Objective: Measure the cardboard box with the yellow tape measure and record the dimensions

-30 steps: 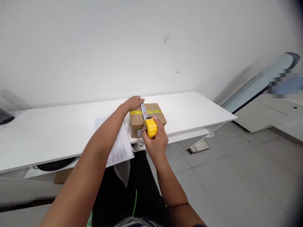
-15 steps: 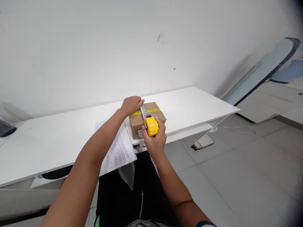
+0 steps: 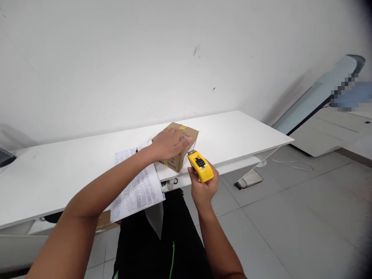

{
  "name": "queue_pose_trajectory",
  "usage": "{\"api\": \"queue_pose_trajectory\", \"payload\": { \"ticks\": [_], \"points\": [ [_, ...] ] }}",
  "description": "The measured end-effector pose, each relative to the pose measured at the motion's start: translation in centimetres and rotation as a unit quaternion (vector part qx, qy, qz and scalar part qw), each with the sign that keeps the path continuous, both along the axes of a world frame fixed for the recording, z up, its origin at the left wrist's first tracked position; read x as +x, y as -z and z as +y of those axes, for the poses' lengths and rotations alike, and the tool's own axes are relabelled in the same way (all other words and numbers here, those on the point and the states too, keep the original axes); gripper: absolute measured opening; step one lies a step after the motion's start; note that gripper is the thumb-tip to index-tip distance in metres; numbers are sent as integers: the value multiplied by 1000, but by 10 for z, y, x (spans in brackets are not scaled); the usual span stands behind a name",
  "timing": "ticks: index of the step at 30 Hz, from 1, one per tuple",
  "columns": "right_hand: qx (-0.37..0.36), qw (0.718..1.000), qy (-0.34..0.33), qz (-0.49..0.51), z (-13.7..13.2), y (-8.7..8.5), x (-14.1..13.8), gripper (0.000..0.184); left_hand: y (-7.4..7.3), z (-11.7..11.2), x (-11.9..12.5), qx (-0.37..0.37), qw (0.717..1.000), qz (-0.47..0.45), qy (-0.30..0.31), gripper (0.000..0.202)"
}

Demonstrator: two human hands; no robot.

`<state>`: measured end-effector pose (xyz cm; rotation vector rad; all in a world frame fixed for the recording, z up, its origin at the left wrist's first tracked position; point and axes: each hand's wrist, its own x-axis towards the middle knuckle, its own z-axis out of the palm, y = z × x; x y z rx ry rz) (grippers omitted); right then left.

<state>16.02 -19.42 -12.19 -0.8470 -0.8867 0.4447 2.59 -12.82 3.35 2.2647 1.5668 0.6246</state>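
A small brown cardboard box (image 3: 186,138) with yellow tape sits turned at an angle near the front edge of the white table (image 3: 69,170). My left hand (image 3: 169,143) lies on top of the box, fingers curled over it. My right hand (image 3: 203,185) holds a yellow tape measure (image 3: 200,166) just in front of the box, off the table edge, with the blade drawn in.
A printed sheet of paper (image 3: 136,186) lies left of the box and hangs over the table's front edge. A white wall stands behind. A grey tiled floor (image 3: 290,217) spreads to the right, with a slanted panel (image 3: 314,95) and a cable there.
The tape blade that lay stretched across the box top has drawn back into its case. My left hand moved from the blade's end onto the box, which has turned at an angle.
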Motion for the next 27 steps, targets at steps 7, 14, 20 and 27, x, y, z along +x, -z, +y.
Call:
{"api": "queue_pose_trajectory", "payload": {
  "ticks": [7,14,20,27],
  "points": [
    [-127,962,-128,207,3,28,18,65,42,-30,-2,66,976,205,-41,103],
    [-142,877,-368,273,33,-9,53,75,113,-62,-60,99,985,130,55,112],
    [-133,948,-251,144,26,-29,55,63,128,-50,-72,-29,997,27,71,114],
    [1,972,-222,-82,13,-51,88,53,51,-85,-47,109,958,-256,-72,65]
  ]
}}
